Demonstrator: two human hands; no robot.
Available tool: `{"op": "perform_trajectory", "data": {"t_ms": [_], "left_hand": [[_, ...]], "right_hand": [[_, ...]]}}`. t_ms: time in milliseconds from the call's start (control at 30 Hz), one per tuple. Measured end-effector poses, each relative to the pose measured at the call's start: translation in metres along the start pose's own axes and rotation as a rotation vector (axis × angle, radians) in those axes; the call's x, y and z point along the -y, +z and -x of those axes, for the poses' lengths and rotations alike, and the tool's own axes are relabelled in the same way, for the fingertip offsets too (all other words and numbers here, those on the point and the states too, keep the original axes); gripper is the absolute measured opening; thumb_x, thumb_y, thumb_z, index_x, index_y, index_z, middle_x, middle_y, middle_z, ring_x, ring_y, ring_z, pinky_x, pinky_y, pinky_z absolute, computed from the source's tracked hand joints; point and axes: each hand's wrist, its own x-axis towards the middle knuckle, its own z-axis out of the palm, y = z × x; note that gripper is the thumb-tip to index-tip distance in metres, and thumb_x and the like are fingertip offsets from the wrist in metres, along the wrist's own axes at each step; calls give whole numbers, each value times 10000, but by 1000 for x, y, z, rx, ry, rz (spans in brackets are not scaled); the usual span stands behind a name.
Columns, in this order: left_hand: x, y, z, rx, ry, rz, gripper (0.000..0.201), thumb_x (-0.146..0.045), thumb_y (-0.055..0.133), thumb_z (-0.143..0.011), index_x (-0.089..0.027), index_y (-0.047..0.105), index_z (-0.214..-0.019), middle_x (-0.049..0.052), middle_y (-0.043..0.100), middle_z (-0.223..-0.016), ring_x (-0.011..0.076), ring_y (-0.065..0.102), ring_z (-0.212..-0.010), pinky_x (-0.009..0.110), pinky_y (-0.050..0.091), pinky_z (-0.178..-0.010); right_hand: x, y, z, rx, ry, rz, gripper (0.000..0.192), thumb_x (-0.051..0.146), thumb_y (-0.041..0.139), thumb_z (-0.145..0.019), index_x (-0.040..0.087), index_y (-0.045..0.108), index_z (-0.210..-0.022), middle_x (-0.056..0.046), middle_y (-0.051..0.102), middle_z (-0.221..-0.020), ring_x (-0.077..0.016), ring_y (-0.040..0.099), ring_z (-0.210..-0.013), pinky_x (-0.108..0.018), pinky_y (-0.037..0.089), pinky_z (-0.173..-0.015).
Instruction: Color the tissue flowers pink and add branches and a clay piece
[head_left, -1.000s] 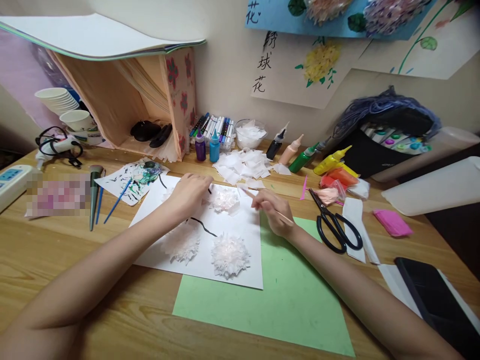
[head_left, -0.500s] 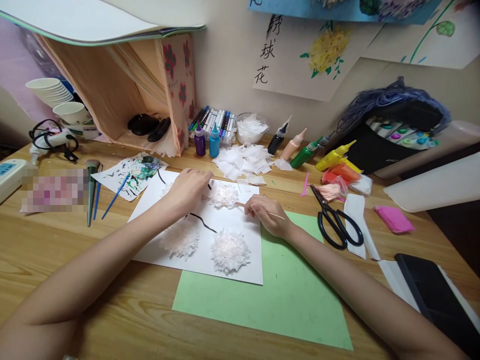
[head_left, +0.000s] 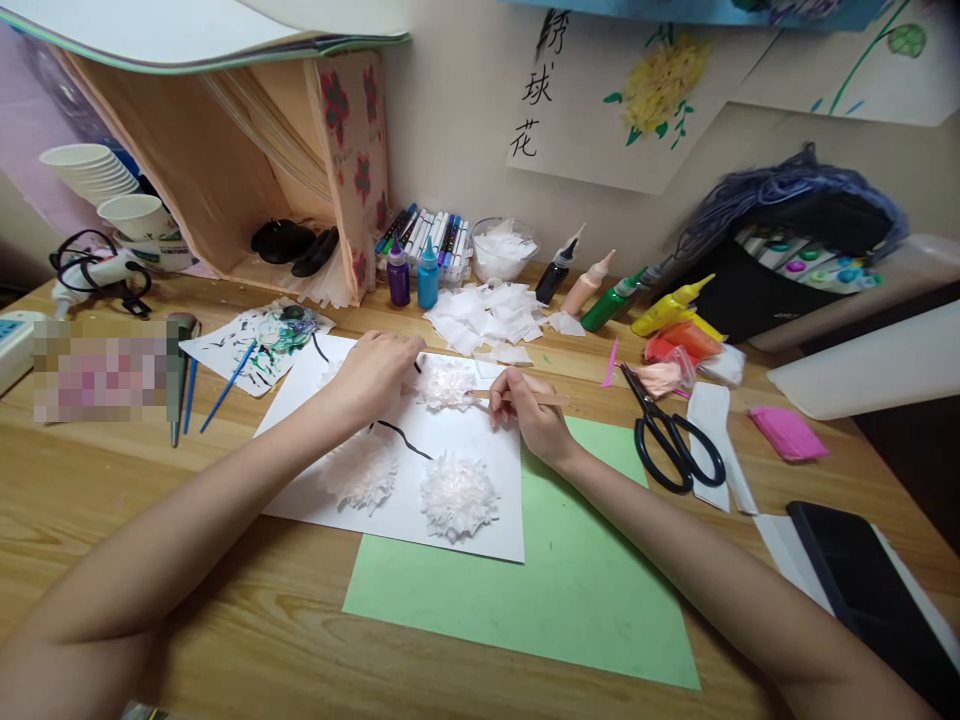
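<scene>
A white sheet [head_left: 480, 510] bears pale pink, ruffled paper flowers and black painted lines. My left hand [head_left: 379, 375] rests on its upper part, beside the upper flower [head_left: 444, 384]; the back of the hand hides most of its fingers. Pinched in my right hand [head_left: 531, 412] is a thin wooden stick [head_left: 553, 399], its tip pointing left at the edge of that flower. Two more flowers sit lower on the sheet, one at the left [head_left: 364, 470] and one at the right [head_left: 459, 495]. Another is mostly covered by my left hand.
Green paper [head_left: 525, 630] lies under the sheet. Behind are cut white paper squares [head_left: 484, 318], a bowl [head_left: 504, 250] and several paint bottles [head_left: 555, 275]. Black-handled scissors [head_left: 675, 440] and a dark phone-like slab [head_left: 862, 570] lie right; brushes [head_left: 229, 385] and a paint-smeared paper [head_left: 262, 350] lie left.
My right hand has tilted more upright, and the stick now lies flatter, its tip against the upper flower's edge. My left hand stays in place. The view has shifted slightly.
</scene>
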Motion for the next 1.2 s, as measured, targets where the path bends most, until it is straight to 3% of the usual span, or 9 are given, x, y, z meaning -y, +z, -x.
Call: {"op": "perform_trajectory", "data": {"t_ms": [133,400,567,933,1100,1200], "left_hand": [[2,2,0,-10,2,1,408,-140,579,-699,-142,566,-1107,115,671,-1033,302,600,-1007,373,412,-822],[1,2,-1,-2,-6,-1,378,-137,582,-698,-143,573,-1076,130,670,-1025,313,599,-1004,379,414,-817],[2,3,-1,-3,-1,-10,359,-150,579,-701,-155,568,-1060,122,672,-1000,307,603,-977,372,416,-790],[0,0,-1,6,-7,-5,404,-125,576,-691,-143,564,-1094,129,670,-1038,316,593,-1021,380,416,-814],[2,1,-1,-8,-1,11,385,-143,577,-695,-160,572,-1080,121,674,-1008,308,600,-1009,375,417,-813],[2,0,0,-12,9,12,363,-156,572,-705,-159,577,-1068,123,675,-1001,307,605,-987,374,419,-802]], "right_hand": [[0,-5,7,-65,-81,71,515,484,310,-954,193,522,-586,9,502,-494,-112,443,-471,-267,331,-493],[0,-4,7,33,-133,230,499,452,286,-968,199,520,-607,9,505,-515,-118,476,-507,-276,366,-549],[-1,-3,6,11,-154,290,508,469,268,-967,204,515,-612,6,513,-522,-122,479,-510,-285,379,-566],[-3,3,-8,-41,72,-83,536,604,308,-905,202,482,-596,13,513,-446,-108,458,-417,-252,326,-433],[2,-11,-4,-223,-40,-7,542,581,310,-913,208,470,-555,14,475,-454,-109,433,-408,-259,345,-437],[3,-22,-5,-305,-162,207,314,465,531,-862,208,533,-680,-1,595,-632,-130,538,-552,-266,420,-549]]}}
